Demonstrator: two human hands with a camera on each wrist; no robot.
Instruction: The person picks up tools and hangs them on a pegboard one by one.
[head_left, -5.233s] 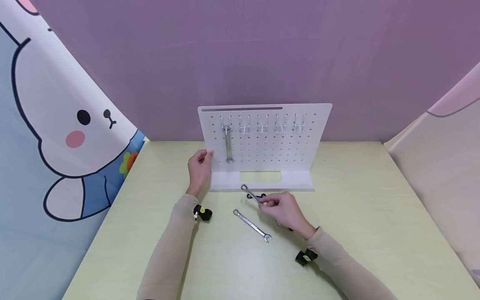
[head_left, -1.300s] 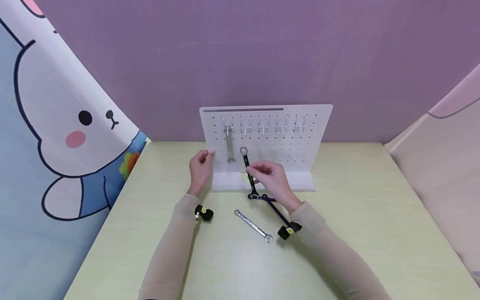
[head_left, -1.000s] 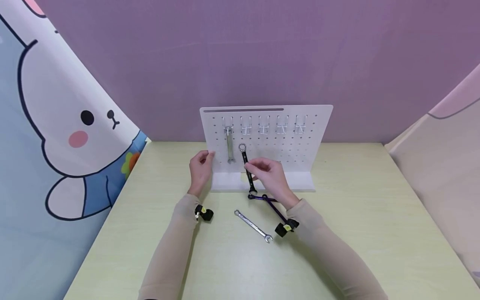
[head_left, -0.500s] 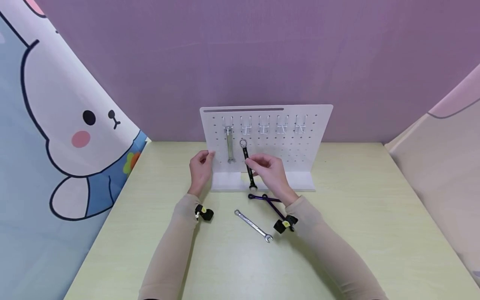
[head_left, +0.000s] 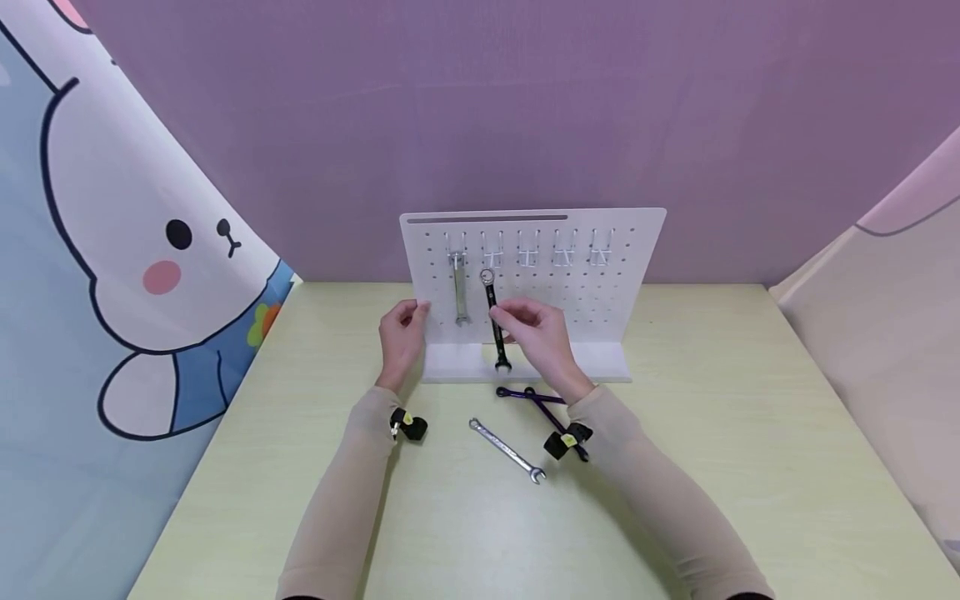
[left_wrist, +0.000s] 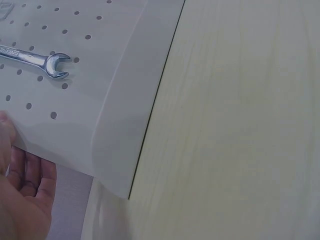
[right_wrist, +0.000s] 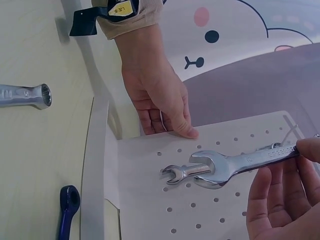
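I'm looking down on one pale tabletop (head_left: 712,475), with one white pegboard (head_left: 600,308) standing toward its 12 o'clock. Two bare hands are at work. The left hand (head_left: 402,335) has a narrow grip on the board's 8 o'clock edge, thumb in front; I can't make out its fingertips behind. The right hand (head_left: 542,337) holds its wrench (right_wrist: 250,161) in a pinch before the board, ring end toward 12; the handle looks black from the head view but silver from the right wrist, and the fingers cover part of it. I count five wrenches altogether. Besides that one, a hung wrench (head_left: 460,292) is at the right hand's 10 o'clock, its upper end cut off in my left wrist view; a loose silver wrench (head_left: 507,451) lies toward 6; and two dark wrenches (head_left: 550,414) cross nearer the board, partly hidden by the right arm and its camera. I see two wrist cameras (head_left: 412,427). Smallest are five hooks (head_left: 527,260) in a row; I can't tell whether the pinched wrench touches the second from the 9 o'clock side.
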